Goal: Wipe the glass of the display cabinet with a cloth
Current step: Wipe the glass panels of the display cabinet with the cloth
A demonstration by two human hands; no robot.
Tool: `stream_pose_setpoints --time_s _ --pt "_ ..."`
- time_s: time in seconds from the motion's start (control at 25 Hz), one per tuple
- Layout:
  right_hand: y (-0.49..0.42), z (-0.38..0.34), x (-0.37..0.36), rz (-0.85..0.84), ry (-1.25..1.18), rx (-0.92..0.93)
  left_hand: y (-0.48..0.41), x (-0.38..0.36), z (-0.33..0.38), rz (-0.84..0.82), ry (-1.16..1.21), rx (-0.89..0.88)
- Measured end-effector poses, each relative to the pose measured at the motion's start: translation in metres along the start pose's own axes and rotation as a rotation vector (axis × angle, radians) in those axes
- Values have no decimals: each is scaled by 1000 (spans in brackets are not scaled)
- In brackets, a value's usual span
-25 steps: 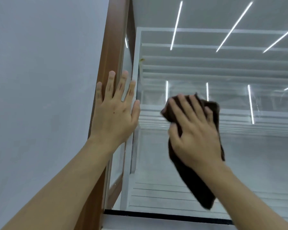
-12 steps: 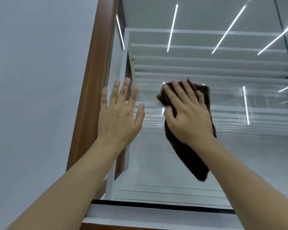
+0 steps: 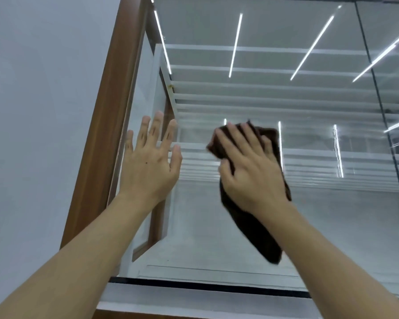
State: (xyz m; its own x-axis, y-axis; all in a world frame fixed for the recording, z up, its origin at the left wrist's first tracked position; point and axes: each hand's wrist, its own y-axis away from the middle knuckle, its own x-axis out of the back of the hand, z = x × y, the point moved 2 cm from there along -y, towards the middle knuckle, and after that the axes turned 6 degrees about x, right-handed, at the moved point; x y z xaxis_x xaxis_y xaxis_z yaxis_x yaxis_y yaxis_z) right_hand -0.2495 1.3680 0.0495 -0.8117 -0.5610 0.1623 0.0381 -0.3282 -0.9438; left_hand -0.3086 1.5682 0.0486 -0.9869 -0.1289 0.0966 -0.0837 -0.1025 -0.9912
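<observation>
Glass [image 3: 286, 215] stretches rightward from the right hand [image 3: 251, 178], seemingly flat on the cloth [image 3: 249, 229]; left hand [image 3: 148, 166] splayed near the frame [image 3: 106, 125].

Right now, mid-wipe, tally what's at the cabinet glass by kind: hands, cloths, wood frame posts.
Hands: 2, the left hand flat and open at the glass, the right hand pressing the cloth
Cloths: 1, a dark brown cloth
Wood frame posts: 1, the brown post at the glass's left edge
Total: 4
</observation>
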Motion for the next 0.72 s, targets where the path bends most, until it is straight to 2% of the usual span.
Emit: stream_pose_setpoints --time_s 0.12,0.2,0.36,0.48,0.6,0.72 --pt "-43 15 8 -18 -33 -98 0 1 11 -24 4 71" --pt "-50 -1 6 -33 -58 -56 -1 0 27 -33 55 86" --pt "5 1 2 -41 -44 89 4 -9 48 -23 44 15" --pt "14 47 19 -14 -2 -34 6 -12 45 -39 9 18" --pt "-28 60 25 -4 -27 -165 5 -9 48 -58 -32 10" --pt "-51 23 17 -31 -69 -58 5 -9 53 -80 -33 27"
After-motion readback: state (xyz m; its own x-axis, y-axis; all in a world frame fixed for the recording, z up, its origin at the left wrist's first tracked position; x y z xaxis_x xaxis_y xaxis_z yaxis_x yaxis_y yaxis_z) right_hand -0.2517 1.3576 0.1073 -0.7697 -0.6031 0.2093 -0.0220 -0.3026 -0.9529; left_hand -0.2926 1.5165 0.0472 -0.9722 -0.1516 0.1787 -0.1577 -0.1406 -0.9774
